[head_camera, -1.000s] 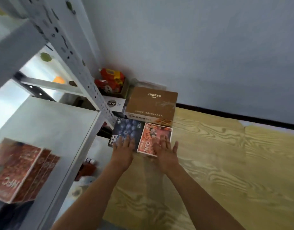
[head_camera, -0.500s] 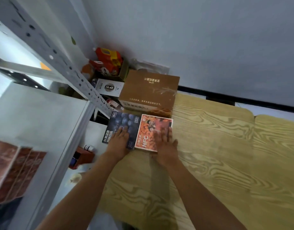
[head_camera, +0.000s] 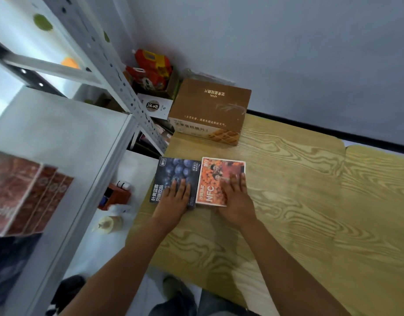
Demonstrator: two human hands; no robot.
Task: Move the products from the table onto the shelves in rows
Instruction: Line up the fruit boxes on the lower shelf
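Resting hands: the left hand lies flat, fingers straight, on the near end of the dark blue blueberry-print drink carton; the right hand lies flat, fingers straight and slightly spread, on the near right part of the orange NFC-labelled juice carton. Neither grip is curled round anything.
Landmark: the blue carton lies flat on the light wood-grain surface, at its left edge.
Orange carton: just right of the blue carton, side by side, long edges touching or nearly so.
Brown box: the large brown cardboard box with a waffle print stands beyond the blue carton, apart from it, at the far left corner of the surface.
White shelf: the white metal shelf board sits left of the blue carton, with a perforated grey upright beside it.
Shelved cartons: a blurred row of reddish-brown cartons stands on the shelf, far left of the blue carton.
Floor items: a small red box and a pale bottle lie below, left of the blue carton.
Far corner: red and orange packets and a white box with a round dark emblem sit beyond the blue carton, left of the brown box.
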